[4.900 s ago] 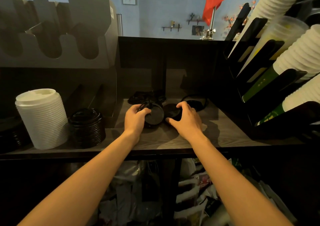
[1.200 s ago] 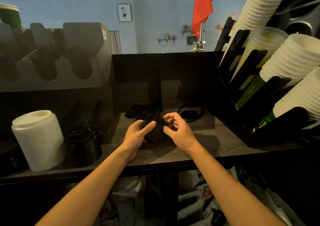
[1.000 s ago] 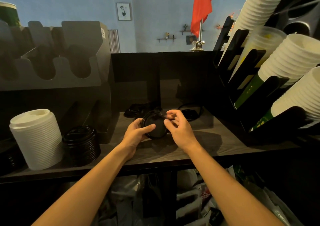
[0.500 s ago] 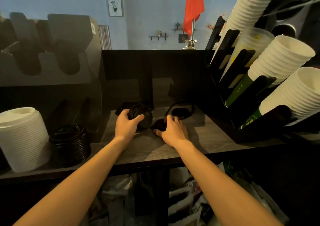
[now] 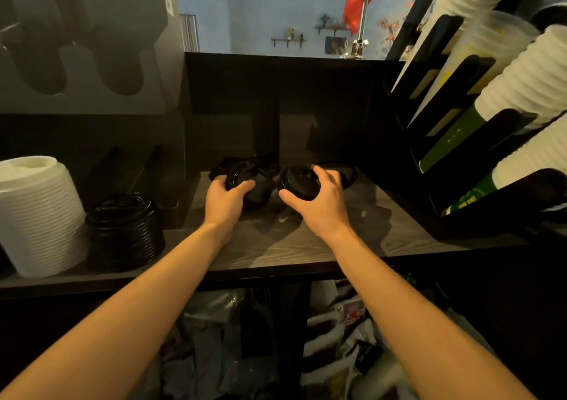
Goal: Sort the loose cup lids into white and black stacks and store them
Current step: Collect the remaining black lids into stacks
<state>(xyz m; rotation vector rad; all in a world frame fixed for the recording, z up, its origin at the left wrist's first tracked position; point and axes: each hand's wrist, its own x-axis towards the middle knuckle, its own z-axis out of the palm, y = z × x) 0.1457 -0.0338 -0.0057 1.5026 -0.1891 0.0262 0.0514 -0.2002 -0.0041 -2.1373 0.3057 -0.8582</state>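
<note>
On the dark wooden counter (image 5: 306, 240) my left hand (image 5: 225, 198) grips a small stack of black lids (image 5: 251, 184). Just to its right, my right hand (image 5: 319, 203) holds a single black lid (image 5: 299, 181), thumb at its near edge and fingers over its far rim. More loose black lids (image 5: 346, 174) lie in shadow behind both hands; how many is hard to tell. At the left of the counter stand a tall stack of white lids (image 5: 36, 215) and a shorter stack of black lids (image 5: 125, 230), side by side.
A grey cardboard cup-carrier holder (image 5: 92, 46) rises at the back left. A black rack (image 5: 460, 123) with slanted sleeves of white cups (image 5: 527, 77) fills the right side. Below the counter lie crumpled plastic bags (image 5: 331, 338).
My hands have come apart: the left keeps the small lid stack, while the right reached to the counter and picked up another black lid. The camera dipped and moved closer.
</note>
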